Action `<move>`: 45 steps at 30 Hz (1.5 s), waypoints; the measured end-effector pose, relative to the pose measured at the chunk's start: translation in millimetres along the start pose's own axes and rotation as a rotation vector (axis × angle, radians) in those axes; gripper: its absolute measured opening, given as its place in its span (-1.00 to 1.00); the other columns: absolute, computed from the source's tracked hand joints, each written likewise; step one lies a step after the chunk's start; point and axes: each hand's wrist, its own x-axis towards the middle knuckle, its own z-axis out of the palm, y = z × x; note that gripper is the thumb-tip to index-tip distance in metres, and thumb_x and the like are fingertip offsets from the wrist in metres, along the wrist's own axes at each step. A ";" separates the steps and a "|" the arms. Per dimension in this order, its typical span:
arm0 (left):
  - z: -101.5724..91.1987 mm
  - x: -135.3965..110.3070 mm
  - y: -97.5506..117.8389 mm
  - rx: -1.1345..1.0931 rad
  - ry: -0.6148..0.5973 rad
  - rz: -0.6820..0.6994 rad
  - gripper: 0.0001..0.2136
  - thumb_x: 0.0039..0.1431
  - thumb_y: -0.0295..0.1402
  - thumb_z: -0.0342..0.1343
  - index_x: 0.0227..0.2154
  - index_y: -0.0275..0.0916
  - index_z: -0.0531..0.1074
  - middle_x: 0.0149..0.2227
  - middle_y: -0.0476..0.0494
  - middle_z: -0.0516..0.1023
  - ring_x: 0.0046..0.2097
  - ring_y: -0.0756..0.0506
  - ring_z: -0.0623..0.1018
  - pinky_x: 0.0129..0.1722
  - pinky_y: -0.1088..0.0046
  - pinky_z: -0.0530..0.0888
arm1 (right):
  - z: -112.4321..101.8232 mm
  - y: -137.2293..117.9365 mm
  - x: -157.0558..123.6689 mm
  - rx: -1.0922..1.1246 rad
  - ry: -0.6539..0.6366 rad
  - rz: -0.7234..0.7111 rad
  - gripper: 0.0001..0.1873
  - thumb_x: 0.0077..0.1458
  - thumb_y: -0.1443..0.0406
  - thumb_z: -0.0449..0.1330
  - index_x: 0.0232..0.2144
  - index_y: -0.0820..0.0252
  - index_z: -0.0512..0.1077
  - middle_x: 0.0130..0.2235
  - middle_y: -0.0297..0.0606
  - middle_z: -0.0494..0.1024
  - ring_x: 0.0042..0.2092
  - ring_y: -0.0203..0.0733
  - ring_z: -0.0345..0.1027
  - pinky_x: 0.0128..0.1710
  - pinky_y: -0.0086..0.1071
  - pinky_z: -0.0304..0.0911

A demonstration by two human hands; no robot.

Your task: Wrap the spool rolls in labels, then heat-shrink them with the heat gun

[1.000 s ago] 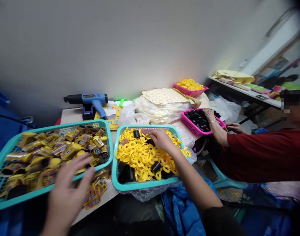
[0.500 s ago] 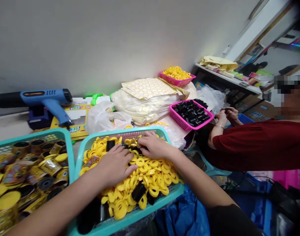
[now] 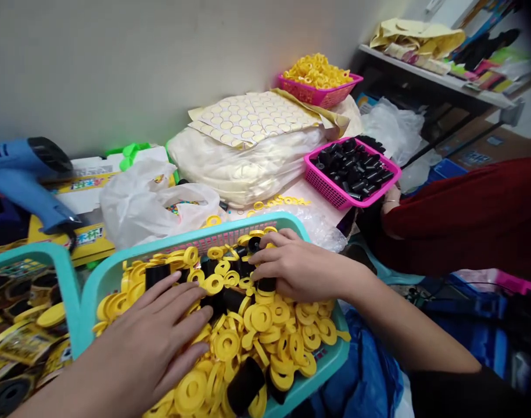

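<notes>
A teal basket (image 3: 265, 225) in front of me holds several yellow plastic rings (image 3: 265, 319) mixed with black cylinders (image 3: 244, 383). My left hand (image 3: 154, 342) lies flat on the rings at the basket's near left, fingers stretched out and apart. My right hand (image 3: 291, 267) rests at the far middle of the basket with its fingers curled around a black cylinder (image 3: 266, 284) among the rings.
A second teal basket (image 3: 60, 273) of yellow wrapped pieces sits at left, a blue heat gun (image 3: 25, 174) behind it. Behind are a plastic bag (image 3: 147, 203), sticker sheets (image 3: 252, 119) and two pink baskets (image 3: 330, 194). A person in a red sleeve (image 3: 466, 215) sits at right.
My left hand left the left basket and settled on the yellow rings. My right hand stayed in the ring basket and curled over a black cylinder. The view moved right and closer.
</notes>
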 end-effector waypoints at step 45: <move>-5.1 -246.0 137.6 -0.501 0.756 -1.535 -0.65 -0.08 -0.08 0.20 -0.27 -0.17 0.47 -0.41 -0.09 0.62 -0.30 -0.15 0.61 -0.24 0.32 0.53 | 135.8 -234.3 26.5 1.546 0.360 0.305 -0.48 -0.29 0.13 0.48 -0.35 0.08 0.29 -0.28 -0.34 0.48 -0.24 -0.20 0.40 -0.22 -0.34 0.28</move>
